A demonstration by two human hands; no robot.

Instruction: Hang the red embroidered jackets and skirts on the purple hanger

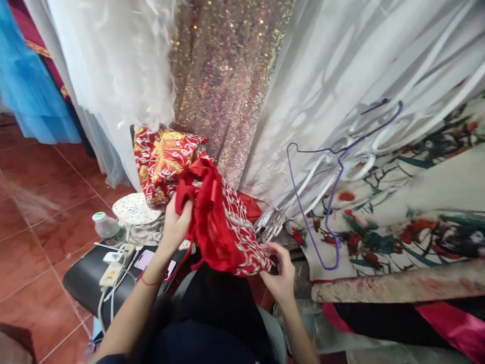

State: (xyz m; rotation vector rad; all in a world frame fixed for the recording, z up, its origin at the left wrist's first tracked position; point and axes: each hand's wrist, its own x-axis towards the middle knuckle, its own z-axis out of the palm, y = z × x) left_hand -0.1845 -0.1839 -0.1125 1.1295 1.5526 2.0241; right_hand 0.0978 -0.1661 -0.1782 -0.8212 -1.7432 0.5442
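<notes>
Your left hand (175, 225) is closed on the upper edge of the red embroidered garment (222, 222) at frame centre, and your right hand (281, 273) seems to pinch its lower hem — fingers partly hidden. The cloth runs diagonally between them, upper left to lower right.

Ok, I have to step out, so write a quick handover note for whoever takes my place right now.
Left hand: gripping the upper edge of the red embroidered garment.
Right hand: pinching its lower embroidered hem.
The garment hangs bunched between both hands, over the lap. A second red-and-gold embroidered piece lies behind it. A purple hanger hangs at the right, bare.
Done: garment picked up. Left: it is still bunched and not on a hanger.
</notes>
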